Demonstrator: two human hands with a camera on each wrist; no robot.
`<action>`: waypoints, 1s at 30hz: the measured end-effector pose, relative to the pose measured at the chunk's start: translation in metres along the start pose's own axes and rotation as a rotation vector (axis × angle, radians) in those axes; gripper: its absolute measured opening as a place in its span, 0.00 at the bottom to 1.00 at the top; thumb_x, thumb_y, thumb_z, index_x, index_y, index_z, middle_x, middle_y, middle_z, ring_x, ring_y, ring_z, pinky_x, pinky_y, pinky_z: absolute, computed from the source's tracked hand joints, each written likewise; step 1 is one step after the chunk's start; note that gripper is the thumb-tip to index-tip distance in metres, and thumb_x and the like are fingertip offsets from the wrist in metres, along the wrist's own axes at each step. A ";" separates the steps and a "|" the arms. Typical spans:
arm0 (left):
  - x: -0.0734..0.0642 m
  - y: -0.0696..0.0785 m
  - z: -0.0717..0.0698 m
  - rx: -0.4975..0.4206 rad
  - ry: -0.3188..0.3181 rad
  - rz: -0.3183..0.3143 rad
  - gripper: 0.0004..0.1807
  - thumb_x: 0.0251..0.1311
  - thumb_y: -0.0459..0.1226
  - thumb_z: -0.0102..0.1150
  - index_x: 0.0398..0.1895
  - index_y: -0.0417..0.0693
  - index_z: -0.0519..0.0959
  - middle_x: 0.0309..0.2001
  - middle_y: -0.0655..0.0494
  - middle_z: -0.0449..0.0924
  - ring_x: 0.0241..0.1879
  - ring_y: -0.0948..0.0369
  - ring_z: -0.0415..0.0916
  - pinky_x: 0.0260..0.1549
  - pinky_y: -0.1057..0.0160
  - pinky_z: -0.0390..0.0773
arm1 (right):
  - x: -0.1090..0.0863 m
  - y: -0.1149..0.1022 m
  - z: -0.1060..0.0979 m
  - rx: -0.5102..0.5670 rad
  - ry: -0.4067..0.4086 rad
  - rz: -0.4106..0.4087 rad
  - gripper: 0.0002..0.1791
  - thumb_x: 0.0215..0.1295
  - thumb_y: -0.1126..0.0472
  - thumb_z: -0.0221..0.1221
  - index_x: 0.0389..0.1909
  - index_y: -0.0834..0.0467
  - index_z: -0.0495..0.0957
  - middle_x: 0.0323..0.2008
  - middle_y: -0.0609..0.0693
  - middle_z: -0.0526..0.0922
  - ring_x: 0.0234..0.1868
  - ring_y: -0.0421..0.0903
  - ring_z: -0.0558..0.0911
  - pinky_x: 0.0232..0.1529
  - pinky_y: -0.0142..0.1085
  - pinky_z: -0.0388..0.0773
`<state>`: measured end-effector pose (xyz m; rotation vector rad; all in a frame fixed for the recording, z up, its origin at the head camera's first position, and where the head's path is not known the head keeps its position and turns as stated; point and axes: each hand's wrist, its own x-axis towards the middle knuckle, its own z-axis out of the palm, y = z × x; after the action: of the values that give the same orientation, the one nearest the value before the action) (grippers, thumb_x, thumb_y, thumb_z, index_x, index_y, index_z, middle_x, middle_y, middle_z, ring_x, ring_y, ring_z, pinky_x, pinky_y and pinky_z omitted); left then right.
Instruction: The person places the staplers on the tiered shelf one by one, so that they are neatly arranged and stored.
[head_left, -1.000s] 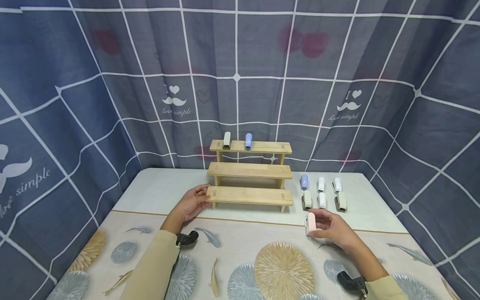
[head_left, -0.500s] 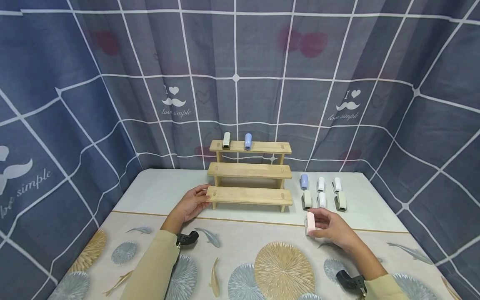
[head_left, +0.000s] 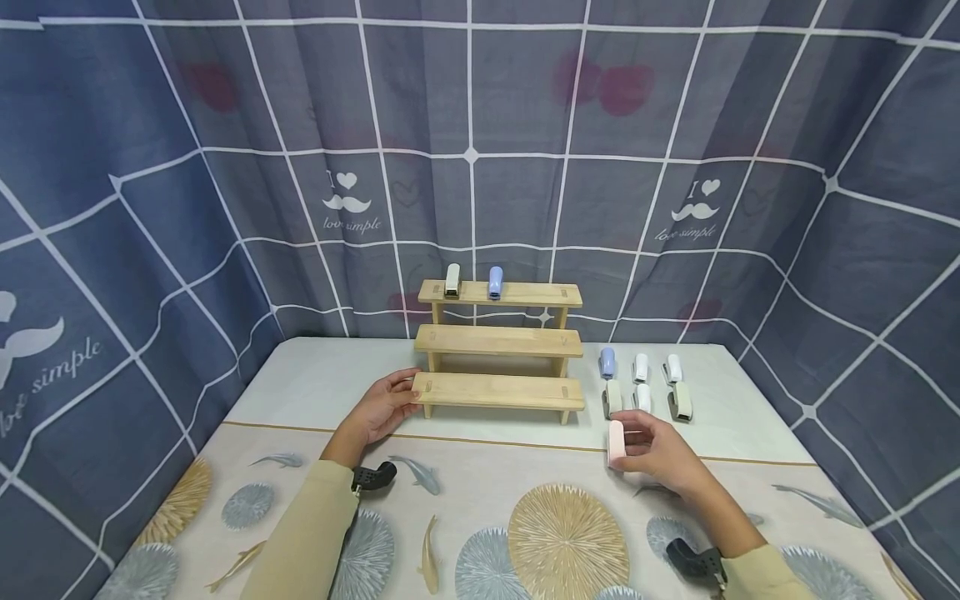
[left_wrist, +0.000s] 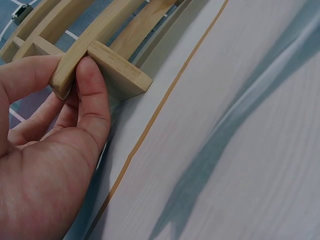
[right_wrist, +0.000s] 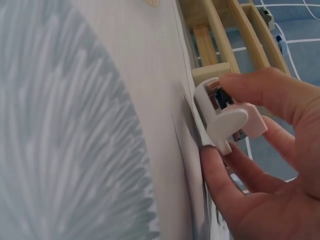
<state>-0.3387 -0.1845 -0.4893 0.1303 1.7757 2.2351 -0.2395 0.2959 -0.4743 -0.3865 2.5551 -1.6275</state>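
Note:
My left hand (head_left: 384, 407) pinches the left end of the lowest board of a three-step wooden display stand (head_left: 498, 390). In the left wrist view, the thumb (left_wrist: 93, 92) lies under that board and a finger over it. To the right of the stand, my right hand (head_left: 660, 450) holds a small pink stapler (head_left: 616, 444) between thumb and fingers. The right wrist view shows the stapler's white base (right_wrist: 227, 125) facing the camera. On the top step stand a cream stapler (head_left: 452, 281) and a blue stapler (head_left: 495, 282).
Right of the stand, several small staplers stand in two rows: a blue one (head_left: 607, 362), white ones (head_left: 641, 367) and cream ones (head_left: 681, 402). A patterned cloth (head_left: 465, 467) covers the table. A dark checked curtain (head_left: 420, 200) surrounds it at back and sides.
My right hand has shifted slightly left and up, turning the pink stapler a little so less of its side shows. My left hand keeps its grip on the stand.

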 end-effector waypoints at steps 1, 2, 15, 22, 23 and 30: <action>0.000 0.000 0.000 0.001 -0.002 0.002 0.36 0.69 0.21 0.50 0.78 0.32 0.53 0.48 0.58 0.77 0.42 0.65 0.80 0.41 0.71 0.83 | 0.000 -0.001 0.001 0.011 0.007 0.003 0.42 0.50 0.69 0.76 0.67 0.69 0.69 0.57 0.69 0.79 0.53 0.57 0.84 0.47 0.32 0.85; 0.000 0.000 0.000 0.001 -0.003 0.003 0.36 0.69 0.21 0.51 0.78 0.32 0.53 0.48 0.58 0.77 0.42 0.65 0.80 0.41 0.71 0.83 | 0.001 -0.001 0.001 0.023 0.015 0.007 0.42 0.50 0.69 0.77 0.67 0.69 0.69 0.57 0.69 0.79 0.53 0.55 0.84 0.47 0.32 0.85; 0.002 -0.001 -0.001 0.015 0.008 0.000 0.35 0.68 0.21 0.50 0.78 0.33 0.55 0.47 0.58 0.78 0.40 0.64 0.80 0.40 0.70 0.83 | 0.013 -0.006 0.009 0.116 0.058 -0.090 0.44 0.50 0.68 0.77 0.69 0.67 0.69 0.59 0.70 0.76 0.51 0.41 0.84 0.48 0.29 0.85; 0.001 0.002 0.000 0.015 0.004 -0.003 0.36 0.68 0.20 0.50 0.78 0.33 0.54 0.47 0.58 0.77 0.41 0.65 0.80 0.40 0.71 0.83 | 0.018 -0.010 0.015 0.139 0.058 -0.089 0.44 0.50 0.68 0.76 0.69 0.68 0.69 0.59 0.70 0.77 0.51 0.44 0.84 0.46 0.31 0.86; 0.000 0.002 0.000 0.011 0.004 -0.003 0.35 0.68 0.20 0.50 0.78 0.33 0.54 0.47 0.58 0.77 0.40 0.64 0.80 0.40 0.71 0.83 | 0.019 -0.011 0.015 0.140 0.061 -0.088 0.44 0.50 0.68 0.77 0.69 0.68 0.68 0.59 0.70 0.77 0.51 0.44 0.84 0.46 0.31 0.85; 0.001 0.000 -0.001 0.002 -0.005 -0.005 0.36 0.68 0.21 0.51 0.78 0.33 0.53 0.48 0.57 0.77 0.41 0.64 0.80 0.40 0.71 0.83 | 0.025 -0.013 0.018 0.122 0.074 -0.078 0.42 0.51 0.67 0.76 0.69 0.65 0.70 0.61 0.69 0.77 0.51 0.48 0.84 0.45 0.31 0.85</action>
<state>-0.3396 -0.1852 -0.4897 0.1316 1.7743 2.2278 -0.2573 0.2679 -0.4686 -0.4277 2.5054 -1.8467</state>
